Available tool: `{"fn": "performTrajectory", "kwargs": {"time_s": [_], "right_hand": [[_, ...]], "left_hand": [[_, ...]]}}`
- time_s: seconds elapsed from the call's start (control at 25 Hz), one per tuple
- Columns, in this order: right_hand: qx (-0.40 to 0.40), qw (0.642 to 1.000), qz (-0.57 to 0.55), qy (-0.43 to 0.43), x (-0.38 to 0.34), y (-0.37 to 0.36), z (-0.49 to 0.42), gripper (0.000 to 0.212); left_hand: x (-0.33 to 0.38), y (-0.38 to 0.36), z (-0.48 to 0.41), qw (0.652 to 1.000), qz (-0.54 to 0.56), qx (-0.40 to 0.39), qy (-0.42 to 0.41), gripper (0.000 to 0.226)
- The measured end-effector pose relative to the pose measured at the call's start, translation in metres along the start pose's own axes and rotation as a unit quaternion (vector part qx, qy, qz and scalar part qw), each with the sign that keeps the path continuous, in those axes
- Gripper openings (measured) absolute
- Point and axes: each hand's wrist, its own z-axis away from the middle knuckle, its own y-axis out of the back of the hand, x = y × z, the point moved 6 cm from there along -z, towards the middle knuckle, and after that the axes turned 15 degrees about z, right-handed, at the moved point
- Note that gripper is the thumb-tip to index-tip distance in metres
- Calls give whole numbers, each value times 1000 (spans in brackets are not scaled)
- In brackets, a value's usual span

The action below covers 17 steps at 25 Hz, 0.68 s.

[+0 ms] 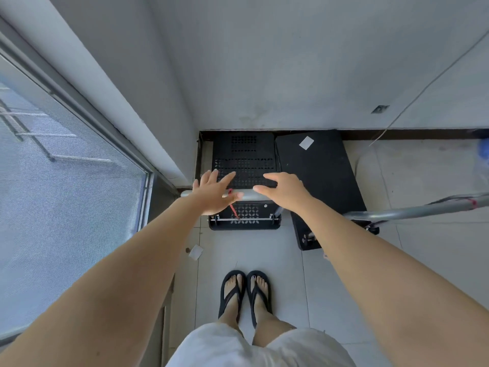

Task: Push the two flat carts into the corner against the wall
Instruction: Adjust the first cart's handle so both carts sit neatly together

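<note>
Two black flat carts stand side by side on the floor against the far wall. The perforated cart [244, 157] sits in the corner on the left; its silver handle bar [248, 196] crosses near me. The plain cart [321, 170], with a white sticker, lies to its right, slightly angled, and its silver handle [412, 211] reaches off to the right. My left hand [214, 193] hovers with fingers spread over the left end of the perforated cart's handle. My right hand [284, 190] is open over the handle's right end. Neither hand grips anything.
A window with a mesh screen [66, 181] and a wall column fill the left side. My feet in black flip-flops [244, 295] stand on the pale tiled floor behind the carts. A scrap of paper [195, 252] lies on the floor. A thin wire [423, 87] runs along the right wall.
</note>
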Motion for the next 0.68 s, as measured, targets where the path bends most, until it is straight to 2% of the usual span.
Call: {"fn": "performTrajectory", "kwargs": {"time_s": [0.2, 0.32, 0.48, 0.68], "right_hand": [[17, 999, -43, -23, 45, 22, 33, 62], [17, 998, -36, -52, 94, 34, 52, 59], [28, 998, -13, -63, 164, 70, 63, 53], [42, 998, 39, -31, 268, 125, 66, 53]], "left_hand": [[68, 5, -1, 996, 43, 53, -60, 58], [126, -15, 2, 993, 38, 45, -104, 54], [196, -49, -5, 994, 27, 37, -103, 53], [308, -89, -21, 992, 60, 76, -82, 55]]}}
